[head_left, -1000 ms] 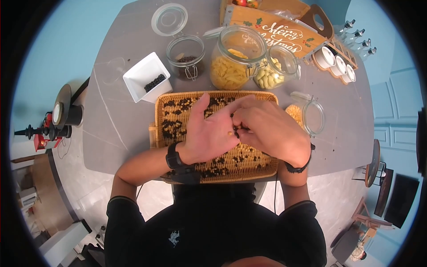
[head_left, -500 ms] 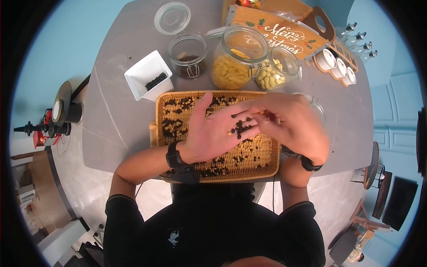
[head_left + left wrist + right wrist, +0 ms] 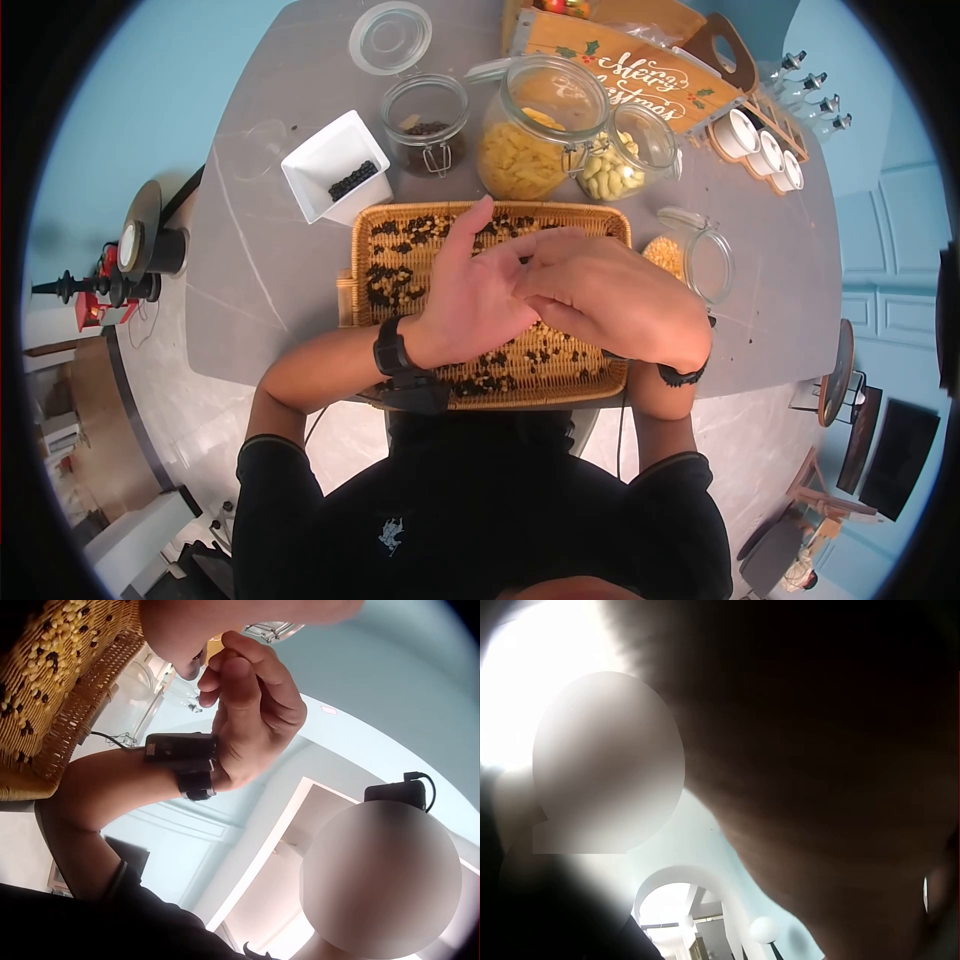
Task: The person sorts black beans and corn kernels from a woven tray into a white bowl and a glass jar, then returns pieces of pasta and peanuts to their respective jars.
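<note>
Above the wicker basket (image 3: pixel 356 240), my left hand (image 3: pixel 465 300) is held palm up with its thumb raised. My right hand (image 3: pixel 610 300) is bent over it, fingertips at the left palm and fingers, covering whatever lies there. In the left wrist view the right thumb (image 3: pixel 241 682) and curled fingers come together close to the left hand (image 3: pixel 202 626). I cannot tell whether a bean is pinched between them. Black beans (image 3: pixel 388 285) and small yellow kernels (image 3: pixel 52 656) are scattered over the basket's bottom. The right wrist view is mostly a dark blur.
Behind the basket stand a white dish (image 3: pixel 315 160) with black berry-like pieces, a jar of dark pieces (image 3: pixel 425 130), a jar of yellow pasta (image 3: pixel 520 160) and a jar of pale nuts (image 3: pixel 612 170). A tipped jar of yellow kernels (image 3: pixel 664 256) lies right; a wooden crate (image 3: pixel 630 60) stands behind.
The right hand drew back to the right, showing black beans on the left palm, then came back over them. The left hand stays palm up in nearly the same spot.
</note>
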Tool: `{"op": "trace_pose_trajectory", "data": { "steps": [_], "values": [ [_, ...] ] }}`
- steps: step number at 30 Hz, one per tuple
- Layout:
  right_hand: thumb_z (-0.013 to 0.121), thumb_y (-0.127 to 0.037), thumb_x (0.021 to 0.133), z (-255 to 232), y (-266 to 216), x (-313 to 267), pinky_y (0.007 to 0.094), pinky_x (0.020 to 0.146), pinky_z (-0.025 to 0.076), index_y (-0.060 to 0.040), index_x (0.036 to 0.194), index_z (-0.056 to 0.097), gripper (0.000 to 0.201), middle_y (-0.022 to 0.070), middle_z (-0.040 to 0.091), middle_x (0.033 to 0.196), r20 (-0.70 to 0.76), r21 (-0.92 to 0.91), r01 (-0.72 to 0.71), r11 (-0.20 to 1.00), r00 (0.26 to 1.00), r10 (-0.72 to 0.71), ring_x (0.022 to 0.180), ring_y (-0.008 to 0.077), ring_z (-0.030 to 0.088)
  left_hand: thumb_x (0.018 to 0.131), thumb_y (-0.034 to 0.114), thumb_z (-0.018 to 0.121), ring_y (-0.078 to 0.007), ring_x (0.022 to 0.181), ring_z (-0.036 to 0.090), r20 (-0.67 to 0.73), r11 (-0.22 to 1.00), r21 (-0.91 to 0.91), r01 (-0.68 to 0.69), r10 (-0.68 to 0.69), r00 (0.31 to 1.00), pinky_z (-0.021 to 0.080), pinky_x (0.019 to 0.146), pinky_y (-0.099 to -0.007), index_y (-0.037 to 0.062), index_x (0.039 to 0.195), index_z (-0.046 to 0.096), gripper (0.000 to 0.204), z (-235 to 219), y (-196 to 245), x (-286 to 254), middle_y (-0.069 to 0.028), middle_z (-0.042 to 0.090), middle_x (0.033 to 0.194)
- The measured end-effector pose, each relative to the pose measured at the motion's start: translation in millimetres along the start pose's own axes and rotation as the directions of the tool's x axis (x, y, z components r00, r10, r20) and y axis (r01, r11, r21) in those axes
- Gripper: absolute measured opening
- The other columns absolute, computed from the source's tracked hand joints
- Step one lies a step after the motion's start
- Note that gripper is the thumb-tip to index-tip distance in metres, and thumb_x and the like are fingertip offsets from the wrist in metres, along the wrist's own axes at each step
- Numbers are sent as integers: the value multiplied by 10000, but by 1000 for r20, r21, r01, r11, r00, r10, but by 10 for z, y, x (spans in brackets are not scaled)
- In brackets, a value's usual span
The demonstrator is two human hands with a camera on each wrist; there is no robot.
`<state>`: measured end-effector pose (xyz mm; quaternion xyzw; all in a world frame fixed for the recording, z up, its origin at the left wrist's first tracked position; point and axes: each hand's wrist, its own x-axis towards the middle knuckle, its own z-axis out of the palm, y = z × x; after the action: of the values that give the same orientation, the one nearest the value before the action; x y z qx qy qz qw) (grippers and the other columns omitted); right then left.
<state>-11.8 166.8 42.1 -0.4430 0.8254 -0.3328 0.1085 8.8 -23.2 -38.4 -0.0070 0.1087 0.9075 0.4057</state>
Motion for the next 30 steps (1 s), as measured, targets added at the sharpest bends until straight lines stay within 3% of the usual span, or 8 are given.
{"op": "trace_pose_trajectory", "data": {
  "steps": [6,9,18,22,30],
  "values": [
    [712,-17,853,105,-58,31,496,912,539,19,1037,700,188,198,692,1102,-11,-78,-62,995,998,62,1094,446,660,1067,725,358,-298,1464,518,-83,1000,-14,-12,10,997,339,1262,-465,-60,1556,478,933,27,-4,3,-191,582,1534],
    [712,-18,865,203,-105,27,489,919,536,10,1049,696,187,179,681,1103,-22,-107,-114,988,993,112,1115,431,651,1025,789,348,-345,1525,464,-100,999,35,2,2,995,309,1283,-527,-61,1583,453,1022,7,9,4,-214,518,1609],
    [690,-52,878,303,-46,31,480,962,514,-4,1114,711,242,158,690,1119,32,-240,-125,963,990,136,1172,401,632,1008,817,351,-357,1508,483,-159,999,-53,6,-14,987,305,1296,-522,-65,1568,469,1051,53,14,-5,-240,526,1593],
    [686,-58,883,319,-85,68,484,970,512,-13,1182,708,303,156,685,1139,62,-308,-166,937,979,194,1176,396,633,1007,812,358,-357,1501,491,-146,1000,-4,5,-5,989,310,1293,-517,-74,1563,468,1052,33,22,5,-252,531,1583],
    [711,-56,855,177,-21,44,486,927,528,-28,1197,695,344,163,673,1143,37,-160,-142,977,988,150,1102,421,647,1019,790,373,-345,1499,484,-98,998,62,-16,22,995,304,1290,-513,-65,1577,441,1024,1,-18,19,-234,520,1596]
  ]
}}
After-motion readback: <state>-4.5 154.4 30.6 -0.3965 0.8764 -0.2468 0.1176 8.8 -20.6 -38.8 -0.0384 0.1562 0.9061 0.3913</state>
